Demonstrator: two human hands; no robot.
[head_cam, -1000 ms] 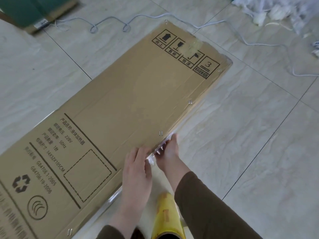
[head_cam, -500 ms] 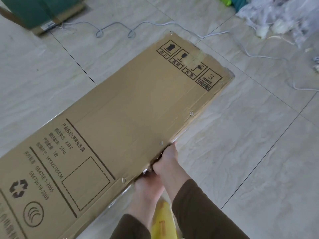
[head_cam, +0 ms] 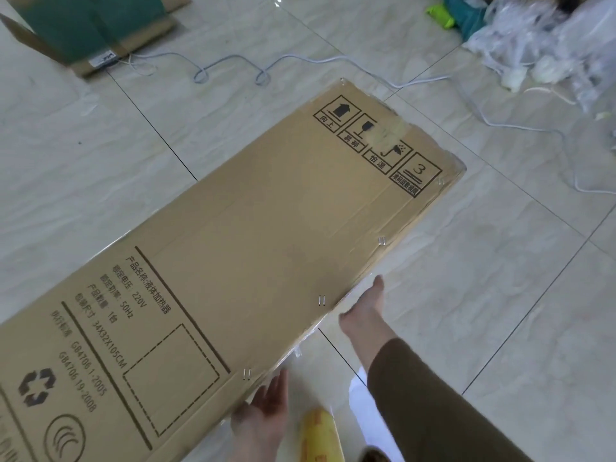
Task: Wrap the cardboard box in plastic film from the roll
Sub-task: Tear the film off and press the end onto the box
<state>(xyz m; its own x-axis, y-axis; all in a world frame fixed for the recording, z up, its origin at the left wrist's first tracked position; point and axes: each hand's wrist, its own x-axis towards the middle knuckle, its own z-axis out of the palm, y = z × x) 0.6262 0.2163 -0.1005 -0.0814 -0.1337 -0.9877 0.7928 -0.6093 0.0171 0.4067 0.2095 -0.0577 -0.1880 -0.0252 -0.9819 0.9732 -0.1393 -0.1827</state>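
— Both hands have let go of the box point(head_cam: 266, 261) edge and spread apart; left hand point(head_cam: 263, 411) and right hand point(head_cam: 365, 310) lie flat-fingered along its near side, gripping nothing.

— And the box?

— Flat on the tiled floor point(head_cam: 483, 311), film point(head_cam: 301, 348) glinting at its edge, roll point(head_cam: 320, 435) beside the left hand.

— Risk?

— Unheld film could peel loose or wrinkle, I'd judge. A cable point(head_cam: 300, 60), a bag heap point(head_cam: 550, 38) and a carton point(head_cam: 83, 31) lie beyond.
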